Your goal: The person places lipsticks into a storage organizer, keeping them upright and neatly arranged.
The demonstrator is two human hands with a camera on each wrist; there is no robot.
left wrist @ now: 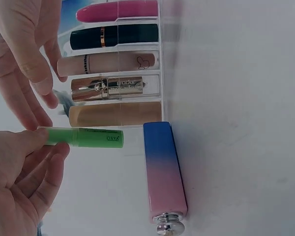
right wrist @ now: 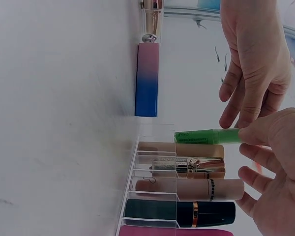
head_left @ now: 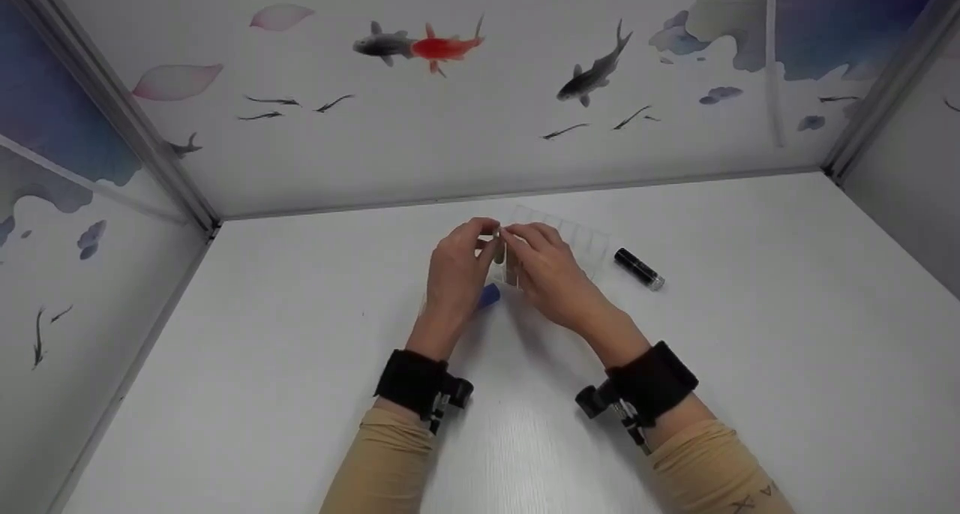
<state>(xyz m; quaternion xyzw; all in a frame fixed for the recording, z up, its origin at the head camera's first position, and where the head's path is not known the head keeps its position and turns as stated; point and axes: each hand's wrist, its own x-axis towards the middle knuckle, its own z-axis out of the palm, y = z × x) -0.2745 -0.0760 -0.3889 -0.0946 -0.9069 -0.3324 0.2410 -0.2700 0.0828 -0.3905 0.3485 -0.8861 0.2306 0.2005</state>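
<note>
Where we are gripping: left hand (left wrist: 19,182) and right hand (right wrist: 280,177) are both pinching the slim green plastic tube (left wrist: 86,137) at one end.
Tube's place: hovering just beside the clear acrylic compartment organiser (left wrist: 160,64).
Doing it well: we are judging that keeping it level, parallel to the stored lipsticks, is safest.

A white counter (head_left: 750,334) fills the lower part of the head view, its surface smooth and evenly lit, with soft shadows. Three panels enclose it: a back wall (head_left: 487,139) and two side walls meeting it at grey corner posts (head_left: 120,109). The panels are pale, printed with an ink-wash scene: a red goldfish (head_left: 446,47) beside a grey one (head_left: 382,45), a dark fish (head_left: 596,71) to the right, small minnows, pink petals (head_left: 176,81) and blue-grey washes in the upper corners
</note>
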